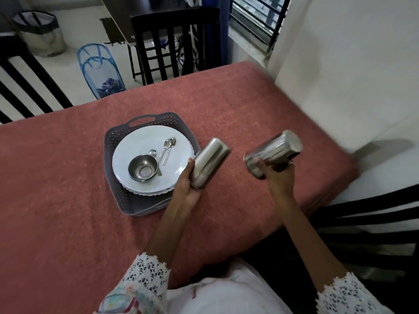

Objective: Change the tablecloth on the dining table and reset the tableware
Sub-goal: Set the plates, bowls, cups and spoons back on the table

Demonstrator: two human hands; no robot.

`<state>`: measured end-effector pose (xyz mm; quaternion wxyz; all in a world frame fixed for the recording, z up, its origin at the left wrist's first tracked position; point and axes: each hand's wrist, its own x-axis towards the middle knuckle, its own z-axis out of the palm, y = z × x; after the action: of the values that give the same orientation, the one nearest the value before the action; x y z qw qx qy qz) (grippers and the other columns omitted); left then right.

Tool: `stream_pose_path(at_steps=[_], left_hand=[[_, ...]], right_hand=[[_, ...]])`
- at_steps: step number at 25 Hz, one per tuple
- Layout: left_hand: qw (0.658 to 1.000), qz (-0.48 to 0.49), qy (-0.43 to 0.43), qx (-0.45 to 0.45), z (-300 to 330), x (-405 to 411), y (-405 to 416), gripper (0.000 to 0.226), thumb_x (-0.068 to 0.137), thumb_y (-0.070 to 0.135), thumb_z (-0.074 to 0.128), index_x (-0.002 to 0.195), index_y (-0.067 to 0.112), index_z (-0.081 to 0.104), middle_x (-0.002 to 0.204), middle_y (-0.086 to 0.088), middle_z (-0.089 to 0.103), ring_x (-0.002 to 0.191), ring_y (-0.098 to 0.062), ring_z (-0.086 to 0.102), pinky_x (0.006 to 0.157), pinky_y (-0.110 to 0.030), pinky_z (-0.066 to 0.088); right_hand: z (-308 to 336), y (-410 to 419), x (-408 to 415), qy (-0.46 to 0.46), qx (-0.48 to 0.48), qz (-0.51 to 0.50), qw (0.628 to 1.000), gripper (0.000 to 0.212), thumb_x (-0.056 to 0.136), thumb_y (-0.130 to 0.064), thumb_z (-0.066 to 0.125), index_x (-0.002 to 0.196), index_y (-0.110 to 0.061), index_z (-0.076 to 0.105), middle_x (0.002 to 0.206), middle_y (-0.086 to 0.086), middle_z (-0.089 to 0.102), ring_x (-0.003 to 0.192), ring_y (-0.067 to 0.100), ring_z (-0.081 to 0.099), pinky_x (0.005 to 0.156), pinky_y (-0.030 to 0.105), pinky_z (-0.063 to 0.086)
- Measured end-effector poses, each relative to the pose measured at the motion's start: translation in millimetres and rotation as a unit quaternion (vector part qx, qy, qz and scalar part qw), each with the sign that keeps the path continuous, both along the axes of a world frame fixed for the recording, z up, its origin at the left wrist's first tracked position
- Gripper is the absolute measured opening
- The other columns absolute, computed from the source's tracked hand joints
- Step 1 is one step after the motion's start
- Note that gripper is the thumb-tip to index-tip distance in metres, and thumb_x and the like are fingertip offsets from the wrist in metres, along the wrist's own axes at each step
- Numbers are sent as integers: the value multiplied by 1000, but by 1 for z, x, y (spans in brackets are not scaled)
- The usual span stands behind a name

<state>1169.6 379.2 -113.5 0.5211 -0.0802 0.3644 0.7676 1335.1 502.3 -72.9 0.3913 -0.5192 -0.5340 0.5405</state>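
A reddish-pink tablecloth (68, 200) covers the dining table. On it stands a grey perforated tray (118, 196) holding stacked white plates (179, 159), a small steel bowl (142, 169) and two spoons (169, 145). My left hand (188, 184) grips a steel tumbler (209, 164) just right of the tray, tilted, above the cloth. My right hand (275, 175) grips a second steel tumbler (275, 150), tipped almost sideways and slightly blurred, over the right part of the table.
Dark wooden chairs stand at the far edge (174, 41), the left (25, 87) and the right (374, 223) of the table. A white wall (340, 75) borders the table's right end. A blue mesh basket (99, 71) and a bin (38, 32) sit on the floor beyond.
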Motion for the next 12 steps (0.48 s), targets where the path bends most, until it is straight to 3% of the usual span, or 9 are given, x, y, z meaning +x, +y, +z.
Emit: stream_pose_path(at_steps=[2,6,12], left_hand=[[1000,-8,-22,-6,-1,-7,2,30,90,38,49,105,14,61,81,-4,74,69,-14,70,57,-26,57],[999,-22,-33,-2,6,-6,8,32,85,40,53,100,14,62,79,-5,74,68,-16,71,57,-25,57],[998,-20,-56,-14,4,-8,12,31,93,38,49,98,11,62,78,-8,74,66,-19,71,54,-27,57]], right_hand=[[-30,-21,18,-104,-43,45,993,64,56,-11,88,109,-5,53,107,5,65,97,17,63,79,23,51],[-82,-60,26,-127,-85,77,985,68,47,-10,92,98,-20,48,105,2,64,98,16,62,86,32,52],[-109,-64,31,-195,-59,135,970,73,49,-11,88,109,-9,47,109,9,59,103,23,58,88,32,47]])
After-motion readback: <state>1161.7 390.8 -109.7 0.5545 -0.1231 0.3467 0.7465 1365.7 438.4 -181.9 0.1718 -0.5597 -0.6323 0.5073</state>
